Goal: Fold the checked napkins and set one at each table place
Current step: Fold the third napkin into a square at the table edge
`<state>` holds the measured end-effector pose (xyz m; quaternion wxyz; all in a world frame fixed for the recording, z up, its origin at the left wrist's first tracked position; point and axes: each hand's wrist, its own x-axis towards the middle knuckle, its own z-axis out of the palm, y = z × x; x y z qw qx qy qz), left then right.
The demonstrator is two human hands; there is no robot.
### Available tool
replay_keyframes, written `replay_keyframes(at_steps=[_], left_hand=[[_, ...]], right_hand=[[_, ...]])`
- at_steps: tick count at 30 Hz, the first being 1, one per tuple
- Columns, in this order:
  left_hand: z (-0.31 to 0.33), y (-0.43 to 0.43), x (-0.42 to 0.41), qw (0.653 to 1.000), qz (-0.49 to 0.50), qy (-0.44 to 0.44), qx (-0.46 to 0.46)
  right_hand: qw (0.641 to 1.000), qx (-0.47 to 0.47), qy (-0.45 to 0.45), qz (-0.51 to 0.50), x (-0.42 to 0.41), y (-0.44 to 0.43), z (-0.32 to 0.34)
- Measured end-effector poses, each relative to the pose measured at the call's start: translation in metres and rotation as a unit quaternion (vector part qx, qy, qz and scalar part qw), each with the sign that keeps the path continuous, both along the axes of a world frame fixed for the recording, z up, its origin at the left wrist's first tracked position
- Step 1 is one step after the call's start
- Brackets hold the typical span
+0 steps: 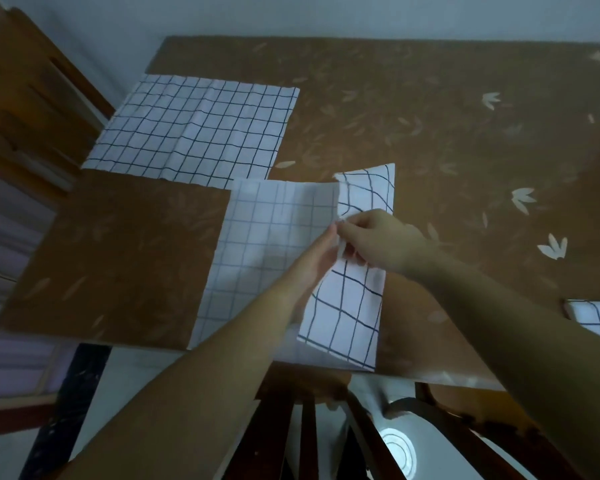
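A white napkin with dark checks (267, 258) lies at the near edge of the brown table (447, 140). Its right strip is folded over, showing bolder checks. My right hand (378, 242) pinches the edge of that folded strip at mid-height. My left hand (317, 261) lies with straight fingers against the cloth beside the fold, fingertips meeting the right hand. A second checked napkin (194, 129) lies spread flat at the far left of the table. A corner of a third checked napkin (596, 317) shows at the right edge.
The table carries a brown cloth with pale leaf prints. A wooden chair (25, 109) stands at the far left. Another chair's dark wooden back (309, 427) is right below me at the near table edge. The floor is pale.
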<state>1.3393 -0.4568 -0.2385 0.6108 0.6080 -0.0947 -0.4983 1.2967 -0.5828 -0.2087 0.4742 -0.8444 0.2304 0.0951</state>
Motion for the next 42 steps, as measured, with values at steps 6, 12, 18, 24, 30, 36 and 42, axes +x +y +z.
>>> replay_keyframes(at_steps=[6,12,18,24,30,36,42], left_hand=[[-0.027,0.065,0.022,0.988,0.031,0.081,0.128],[-0.044,0.105,0.044,0.977,0.109,0.038,0.18],[-0.053,0.129,0.058,0.974,0.09,-0.037,0.203],[-0.048,0.138,0.068,0.951,0.056,-0.228,0.199],[-0.048,0.141,0.079,0.95,0.085,-0.214,0.209],[-0.051,0.146,0.073,0.943,0.04,-0.286,0.164],[-0.063,0.154,0.084,0.894,0.074,-0.374,0.236]], right_hand=[[0.991,0.105,-0.079,-0.01,0.016,0.026,-0.018],[0.979,-0.057,-0.082,-0.176,0.014,0.02,-0.063],[0.962,-0.266,-0.048,0.043,0.008,0.052,-0.077],[0.943,-0.321,0.047,0.078,0.017,0.066,-0.096],[0.929,-0.353,0.071,0.083,0.021,0.068,-0.105],[0.929,-0.361,-0.026,0.072,0.067,0.069,-0.092],[0.912,-0.379,-0.023,0.154,0.11,0.091,-0.087]])
